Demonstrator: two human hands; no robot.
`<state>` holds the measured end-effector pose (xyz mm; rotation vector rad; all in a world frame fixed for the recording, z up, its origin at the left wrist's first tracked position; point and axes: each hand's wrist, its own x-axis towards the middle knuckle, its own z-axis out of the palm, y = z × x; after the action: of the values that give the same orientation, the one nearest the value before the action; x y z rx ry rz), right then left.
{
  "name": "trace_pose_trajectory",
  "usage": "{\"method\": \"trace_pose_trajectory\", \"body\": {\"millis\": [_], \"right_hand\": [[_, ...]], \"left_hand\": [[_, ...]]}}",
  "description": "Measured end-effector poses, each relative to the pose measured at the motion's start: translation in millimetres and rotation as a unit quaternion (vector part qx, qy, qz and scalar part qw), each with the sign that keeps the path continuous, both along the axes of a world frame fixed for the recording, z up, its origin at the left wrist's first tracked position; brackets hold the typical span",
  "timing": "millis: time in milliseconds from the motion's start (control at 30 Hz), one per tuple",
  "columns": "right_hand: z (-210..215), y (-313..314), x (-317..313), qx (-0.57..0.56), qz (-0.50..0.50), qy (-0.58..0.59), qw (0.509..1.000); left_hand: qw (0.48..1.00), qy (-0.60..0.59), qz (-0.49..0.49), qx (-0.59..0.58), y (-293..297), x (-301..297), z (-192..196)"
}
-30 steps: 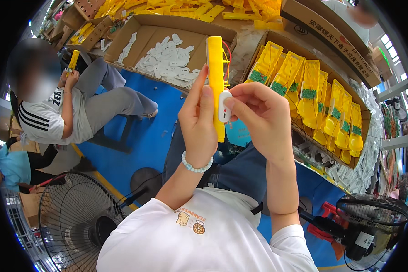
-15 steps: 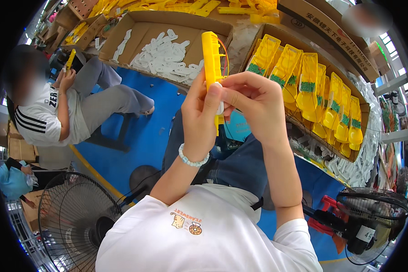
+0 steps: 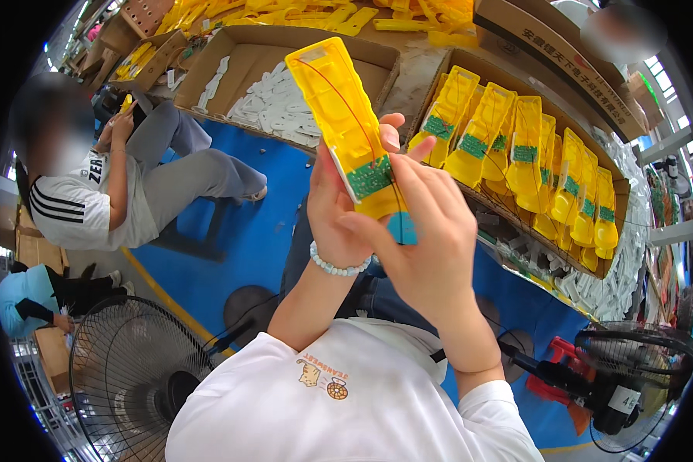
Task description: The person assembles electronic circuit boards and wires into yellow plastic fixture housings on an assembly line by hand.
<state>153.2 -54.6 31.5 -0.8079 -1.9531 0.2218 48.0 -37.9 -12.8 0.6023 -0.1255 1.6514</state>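
Note:
A yellow plastic housing [image 3: 333,100] is held up in front of me, its hollow inner side toward me. A green circuit board [image 3: 370,179] sits across its lower part, with a red wire running up the inside and a dark wire hanging near the board. My left hand [image 3: 337,219] grips the housing along its left side; a white edge shows beside the board. My right hand [image 3: 433,235] holds the lower right part, thumb across the bottom end and fingers by the board. Some fingertips behind the housing are partly hidden.
Ahead lies a cardboard tray [image 3: 200,58] of white plastic parts [image 3: 273,104]. On the right, a box [image 3: 508,208] holds several similar yellow housings [image 3: 481,127]. Fans [image 3: 142,369] stand at both sides. A co-worker [image 3: 92,177] sits at left, holding a yellow piece.
The yellow housing has turned from edge-on to showing its inside and board, and now leans left. My right hand has shifted from pinching at its side to around its lower end.

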Motion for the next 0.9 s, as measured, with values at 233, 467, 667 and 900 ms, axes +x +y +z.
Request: {"method": "trace_pose_trajectory", "body": {"millis": [233, 467, 667, 900], "right_hand": [[-22, -3, -3, 0.002, -0.016, 0.055, 0.998], [-30, -5, 19, -0.086, 0.007, 0.104, 0.991], [-29, -13, 26, -0.083, -0.065, 0.094, 0.99], [-25, -19, 19, -0.065, -0.076, 0.083, 0.992]], "left_hand": [[0.99, 0.046, 0.133, -0.014, -8, 10, -18], [0.984, 0.09, 0.142, -0.05, -7, 27, -28], [0.998, 0.012, 0.056, -0.032, -2, 41, -20], [0.998, -0.004, -0.017, -0.064, -12, 37, -24]]}}
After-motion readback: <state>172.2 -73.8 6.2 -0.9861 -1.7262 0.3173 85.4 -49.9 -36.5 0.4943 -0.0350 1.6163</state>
